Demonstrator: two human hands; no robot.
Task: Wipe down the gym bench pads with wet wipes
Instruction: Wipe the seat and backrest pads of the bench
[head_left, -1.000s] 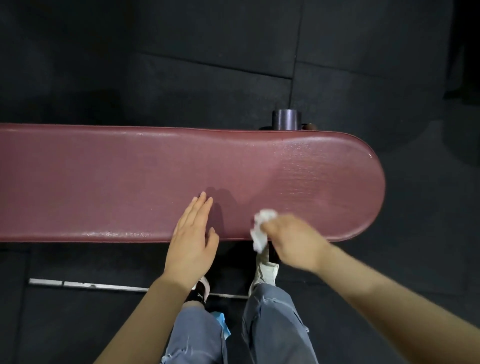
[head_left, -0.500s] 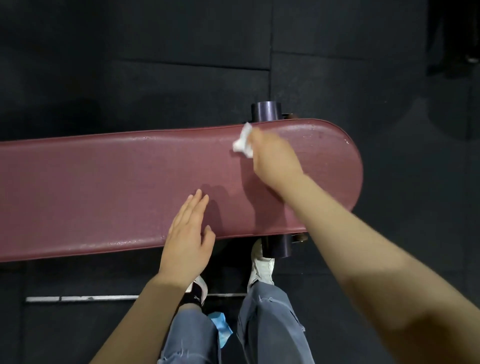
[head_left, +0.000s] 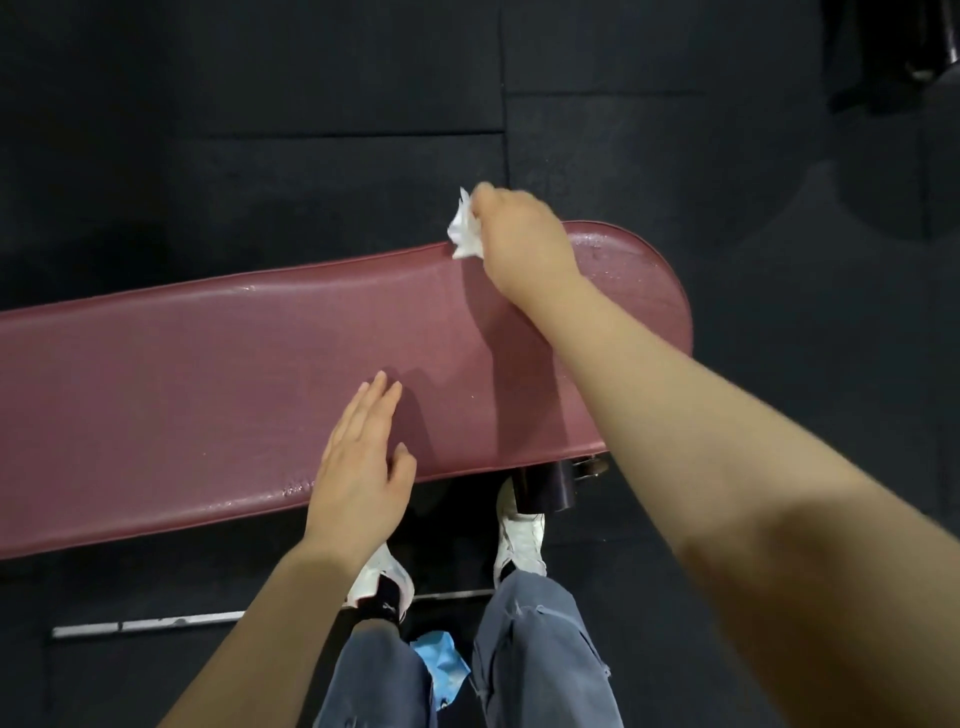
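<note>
A long maroon bench pad (head_left: 218, 384) runs across the view, its rounded end at the right, with a wet sheen near that end. My right hand (head_left: 522, 244) reaches over the pad's far edge and is shut on a crumpled white wet wipe (head_left: 464, 228), which sticks out to the left of the fingers at that edge. My left hand (head_left: 363, 462) lies flat on the pad's near edge, fingers straight and together, holding nothing.
Black rubber floor tiles surround the bench. A dark round bench post (head_left: 543, 488) shows under the pad's near edge. My white shoes (head_left: 519, 535) and jeans stand below it. A metal bar (head_left: 150, 623) lies on the floor, and a blue item (head_left: 441, 665) sits between my legs.
My right hand swept the wipe from the pad's near edge across to its far edge and slightly past it. My left hand stayed planted. The view leaned forward over the bench.
</note>
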